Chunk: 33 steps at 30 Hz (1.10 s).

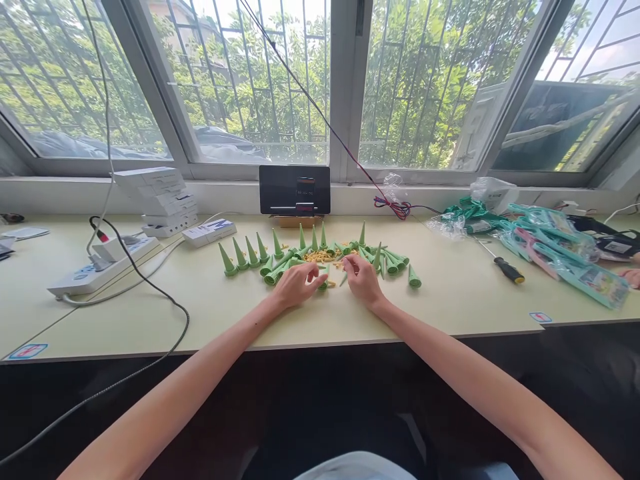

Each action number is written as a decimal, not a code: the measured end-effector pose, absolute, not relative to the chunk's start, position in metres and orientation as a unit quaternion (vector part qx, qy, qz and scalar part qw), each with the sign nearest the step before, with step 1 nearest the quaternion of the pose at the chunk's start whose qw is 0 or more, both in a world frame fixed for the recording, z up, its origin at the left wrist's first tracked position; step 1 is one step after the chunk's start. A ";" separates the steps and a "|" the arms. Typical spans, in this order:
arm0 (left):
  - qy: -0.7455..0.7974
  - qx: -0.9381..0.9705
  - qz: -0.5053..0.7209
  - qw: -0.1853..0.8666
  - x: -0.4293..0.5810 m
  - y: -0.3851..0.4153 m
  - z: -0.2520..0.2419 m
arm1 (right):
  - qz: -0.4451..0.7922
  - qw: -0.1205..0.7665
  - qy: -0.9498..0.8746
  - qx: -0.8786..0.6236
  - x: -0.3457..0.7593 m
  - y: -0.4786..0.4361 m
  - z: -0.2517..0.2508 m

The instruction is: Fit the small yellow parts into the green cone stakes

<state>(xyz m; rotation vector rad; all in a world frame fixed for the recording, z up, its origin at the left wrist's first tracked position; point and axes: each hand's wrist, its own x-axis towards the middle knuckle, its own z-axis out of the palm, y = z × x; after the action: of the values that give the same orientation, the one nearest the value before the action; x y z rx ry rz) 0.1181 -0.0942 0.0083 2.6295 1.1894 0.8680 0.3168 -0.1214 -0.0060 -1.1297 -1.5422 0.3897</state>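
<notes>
Many green cones lie and stand on the pale table (200, 320); a row of upright ones (240, 255) runs along the left. Small yellow pieces (320, 255) are heaped in the middle, among the cones. My left hand (299, 285) is in front of the heap, fingers bent and pinched by a green cone (324, 279); what they hold, if anything, is too small to make out. My right hand (361, 280) has its fingers closed at the right edge of the heap, with a thin green tip (343, 280) beneath them. Its grip is hidden.
Stacked white boxes (163, 200) and a power strip (105, 270) with cables are at the left. A dark tablet (295, 190) stands behind the cones. At the right are a screwdriver (509, 271), teal packages (575, 257) and another person's hand (631, 277).
</notes>
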 end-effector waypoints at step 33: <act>0.393 0.849 0.341 0.094 0.115 -0.094 0.010 | 0.165 0.566 -0.645 -0.486 0.310 -0.126 0.000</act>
<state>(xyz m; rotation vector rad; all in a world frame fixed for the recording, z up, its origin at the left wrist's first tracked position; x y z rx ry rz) 0.1152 -0.0942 0.0099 2.5172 1.1671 1.0106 0.3104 -0.1262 0.0001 -1.1435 -1.5167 0.3887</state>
